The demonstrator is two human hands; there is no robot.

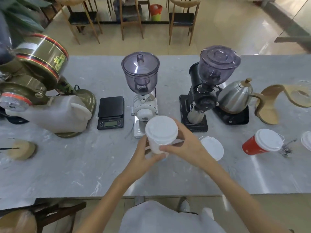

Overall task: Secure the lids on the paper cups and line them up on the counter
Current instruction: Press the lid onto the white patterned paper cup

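- You have the white cup (155, 145) raised off the counter (67, 165), in front of the white grinder (143, 98). Its axis is tilted, with the lid (161, 127) leaning toward the grinder and the base toward you.
- Your left hand (144, 158) is wrapped around the cup's lower wall and bears its weight.
- Your right hand (186, 145) is curled at the lid's rim on the side away from the grinder's left, thumb along the cup wall just under the rim and fingers behind it. It is the hand nearer the lid, so the pressing falls to it.
- The lid looks seated all round from here, but its far edge is hidden, so I cannot tell whether it has fully snapped on.
- A second white cup (212, 148), lidded, sits just right of your right hand, almost touching it. Mind your wrist as you lower.
- The red cup (260, 144), also lidded, stands well to the right of the grinder, near the kettle (235, 96). Another lid or cup edge at the far right is cut off.
- The likely spot to set down is the bare counter in front of the grinder, in a row with those two. The scale (111, 111) to the grinder's left is out of the way.
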